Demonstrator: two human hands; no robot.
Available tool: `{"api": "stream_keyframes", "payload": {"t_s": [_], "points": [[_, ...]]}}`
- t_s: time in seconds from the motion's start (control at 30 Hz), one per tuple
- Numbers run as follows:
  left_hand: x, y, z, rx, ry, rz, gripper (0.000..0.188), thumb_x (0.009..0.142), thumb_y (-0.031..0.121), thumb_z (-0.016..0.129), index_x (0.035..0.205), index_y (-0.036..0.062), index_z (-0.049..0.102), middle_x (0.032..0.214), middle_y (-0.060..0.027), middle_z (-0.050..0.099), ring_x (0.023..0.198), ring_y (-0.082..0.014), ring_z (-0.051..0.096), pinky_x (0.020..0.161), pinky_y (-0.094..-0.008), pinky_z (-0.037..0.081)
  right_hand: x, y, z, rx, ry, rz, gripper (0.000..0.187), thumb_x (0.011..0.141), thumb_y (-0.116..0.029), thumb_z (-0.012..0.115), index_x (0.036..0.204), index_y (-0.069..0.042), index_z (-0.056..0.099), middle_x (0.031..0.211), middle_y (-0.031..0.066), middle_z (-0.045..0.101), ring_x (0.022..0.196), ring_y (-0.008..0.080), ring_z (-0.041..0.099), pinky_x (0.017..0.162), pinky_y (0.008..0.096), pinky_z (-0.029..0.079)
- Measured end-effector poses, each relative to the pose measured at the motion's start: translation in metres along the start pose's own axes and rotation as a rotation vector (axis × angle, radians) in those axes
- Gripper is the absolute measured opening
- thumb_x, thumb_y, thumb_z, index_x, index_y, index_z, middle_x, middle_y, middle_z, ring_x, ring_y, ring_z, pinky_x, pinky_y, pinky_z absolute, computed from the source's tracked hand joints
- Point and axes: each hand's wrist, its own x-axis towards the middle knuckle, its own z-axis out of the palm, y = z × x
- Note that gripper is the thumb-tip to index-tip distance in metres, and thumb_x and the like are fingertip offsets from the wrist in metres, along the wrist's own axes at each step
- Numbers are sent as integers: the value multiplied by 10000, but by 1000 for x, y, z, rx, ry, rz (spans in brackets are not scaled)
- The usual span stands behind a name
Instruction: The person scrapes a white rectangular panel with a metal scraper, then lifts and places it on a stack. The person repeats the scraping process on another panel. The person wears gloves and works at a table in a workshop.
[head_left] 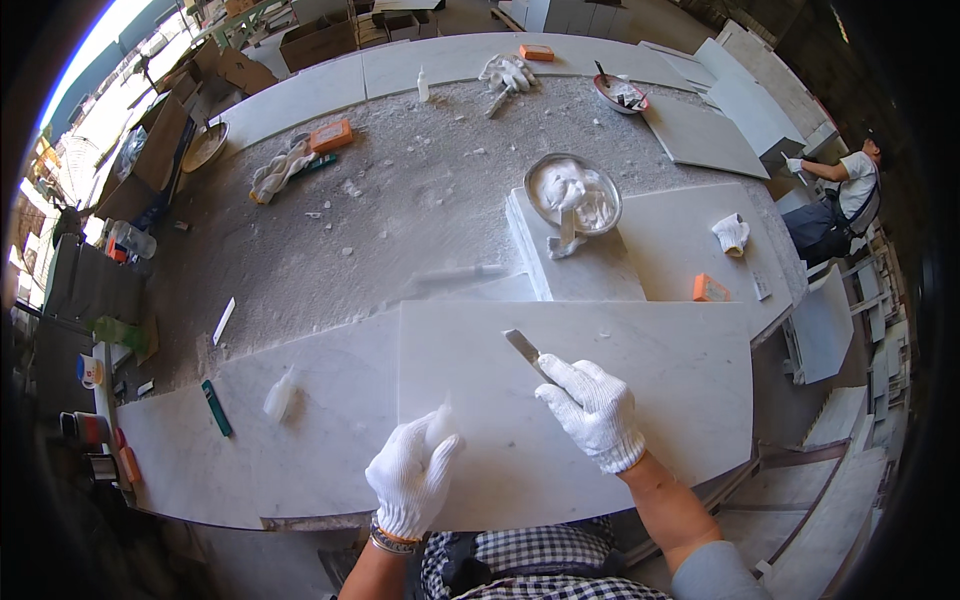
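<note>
While we stand at the near edge of the counter (395, 225), our right grip (592, 408) is curled round a scraper (521, 346), its flat blade pointing forward and to the left over a broad white slab (660, 365). Whether the blade tip meets the stone, we cannot tell. Our left grip (412, 478) is closed on a pale bottle (440, 424) above the slab's left part; the bottle is blurred, so we cannot make out its nozzle.

The slab lies right in front of us, its left edge over another white slab (330, 375). Its right end reaches toward the counter's side, and what bears it there is hidden — if that part is poorly supported, leaning hard on it could tip or shift the stone. A tilted blade corner could scratch the pale face, and too firm a squeeze on the bottle could spill its contents where we do not want them.

Beyond the slab, a bowl (604, 226) of white paste stands on stacked stone, with a second spatula (567, 225) leaning out over its near rim; a careless sleeve could catch that tool and drag the bowl along. Grit lies across the counter behind — crumbs carried over on our gloves could get under the blade and mark the surface. Another bottle (283, 394) stands or leans to our left, well apart from both hands.
</note>
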Motion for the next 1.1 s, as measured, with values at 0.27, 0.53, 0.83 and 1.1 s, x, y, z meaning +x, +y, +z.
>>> {"api": "stream_keyframes", "payload": {"t_s": [0.27, 0.53, 0.83, 1.1], "points": [[1, -5, -10, 76, 63, -32, 324, 842, 182, 830, 1141, 77, 764, 985, -119, 764, 827, -271, 740, 750, -344, 577, 4, -19, 16, -247, -168, -177, 375, 842, -152, 819, 1192, -45, 735, 804, 70, 671, 616, 251, 643, 554, 372, 531], [5, -3, -7, 111, 65, -13, 284, 871, 191, 801, 1127, 74, 757, 947, -119, 747, 811, -277, 723, 737, -350, 564, 3, -24, 19, -139, -138, -145, 359, 872, -196, 791, 1202, -64, 734, 758, 69, 636, 607, 251, 638, 535, 376, 523], [5, -1, -7, 151, 48, -3, 262, 894, 201, 773, 1117, 65, 745, 951, -122, 742, 822, -278, 724, 746, -353, 562, 3, -32, 23, -161, -216, -60, 362, 873, -199, 790, 1205, -66, 731, 744, 88, 632, 602, 252, 638, 525, 374, 519], [8, 4, -9, 201, 7, 2, 251, 901, 203, 766, 1099, 50, 748, 944, -137, 746, 832, -290, 728, 770, -361, 563, 1, -32, 25, -199, -218, -73, 364, 873, -197, 786, 1207, -64, 728, 752, 88, 631, 590, 255, 634, 530, 377, 522]]}}
